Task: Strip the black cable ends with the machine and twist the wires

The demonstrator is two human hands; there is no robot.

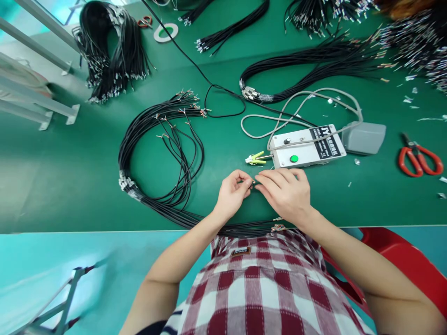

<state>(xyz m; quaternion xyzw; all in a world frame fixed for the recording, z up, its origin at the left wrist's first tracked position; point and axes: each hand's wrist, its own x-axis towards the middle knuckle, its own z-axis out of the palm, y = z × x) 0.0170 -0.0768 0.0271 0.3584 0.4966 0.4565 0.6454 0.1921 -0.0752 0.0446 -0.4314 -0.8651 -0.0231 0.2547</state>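
Note:
My left hand (233,194) pinches a black cable near its stripped end, with a bit of coppery wire (253,183) showing at the fingertips. Facing it, my right hand (288,193) has its thumb and fingers drawn together at that wire end; the exact grip is partly hidden. A curved bundle of black cables (127,135) lies left of my hands, tied with clear wrap around silvery connectors (127,181). Its lower strands pass below my wrists along the table edge. Just beyond my hands sits a white control box (293,144) with a green button and a yellow-green clip-like tip (256,158).
Red-handled cutters (419,158) and a grey block-like unit (364,137) lie to the right, among white scraps. More cable bundles (279,63) are behind, with a tape roll (165,32) and small scissors (145,21). A red chair (401,265) stands at lower right.

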